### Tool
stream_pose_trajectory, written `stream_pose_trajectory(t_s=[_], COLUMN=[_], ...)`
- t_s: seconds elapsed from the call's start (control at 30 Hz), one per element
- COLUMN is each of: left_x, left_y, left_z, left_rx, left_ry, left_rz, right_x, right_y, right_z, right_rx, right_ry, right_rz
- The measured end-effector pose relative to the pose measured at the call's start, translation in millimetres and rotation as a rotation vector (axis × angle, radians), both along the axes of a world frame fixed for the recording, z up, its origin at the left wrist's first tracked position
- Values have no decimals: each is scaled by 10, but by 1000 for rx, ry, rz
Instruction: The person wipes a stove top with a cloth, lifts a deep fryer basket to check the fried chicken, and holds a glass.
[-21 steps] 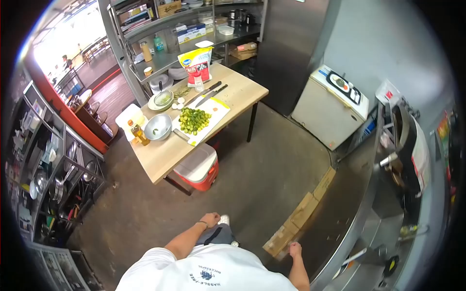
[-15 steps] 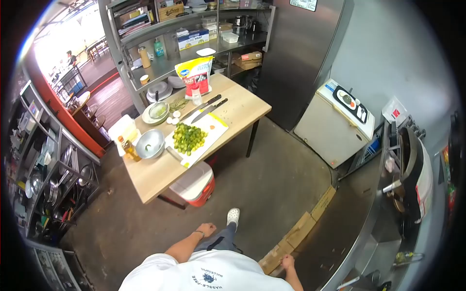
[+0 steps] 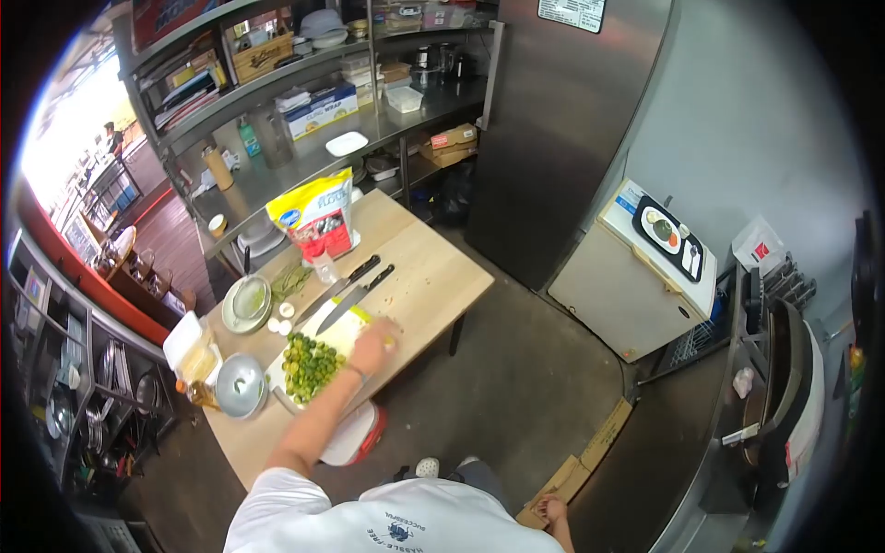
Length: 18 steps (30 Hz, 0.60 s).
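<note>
My left hand [image 3: 373, 347] is over the right end of the white and yellow cutting board [image 3: 343, 334], smeared by motion, its fingers unclear. Beside it on the board lies a heap of cut green vegetables [image 3: 312, 367]. Two knives [image 3: 358, 297] lie just beyond, near a flour bag [image 3: 318, 221]. A metal bowl [image 3: 241, 386], a strainer on a bowl [image 3: 249, 300], eggs [image 3: 282, 319] and an oil bottle [image 3: 201, 394] stand at the left. My right hand [image 3: 551, 509] hangs low at my side, its fingers curled; whether it holds anything is hidden.
The wooden table [image 3: 433, 286] has a red and white cooler [image 3: 355, 435] beneath it. Metal shelves [image 3: 304, 152] and a steel fridge [image 3: 562, 120] stand behind. A white chest freezer [image 3: 613, 286] is at the right; flattened cardboard [image 3: 572, 475] lies on the floor.
I have come closer to the table. My left hand has moved forward from beside my body to above the board. My right hand stays low at my side.
</note>
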State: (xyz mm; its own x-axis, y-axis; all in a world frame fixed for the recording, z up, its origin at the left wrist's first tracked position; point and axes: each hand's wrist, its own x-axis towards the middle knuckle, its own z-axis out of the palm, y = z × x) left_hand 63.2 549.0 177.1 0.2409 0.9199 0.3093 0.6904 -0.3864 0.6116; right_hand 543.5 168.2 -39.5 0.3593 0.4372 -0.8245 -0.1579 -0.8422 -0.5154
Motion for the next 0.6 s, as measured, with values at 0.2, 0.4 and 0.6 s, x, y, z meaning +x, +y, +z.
stream_pose_trajectory(t_s=[0.2,0.4,0.6], left_x=[-1180,-1607,-1666], left_y=[2429,3035,3327], left_z=[1016,1136,1028], left_rx=[291,-229,-417], left_ry=[462,651,621], left_rz=[616,846,947], right_x=[731,1273,2413], right_y=[832,1464,3071], right_z=[-236,-820,-1092], right_rx=[22,-222,-218], right_ry=[-10,-226,-130], right_rz=[-119,208,335])
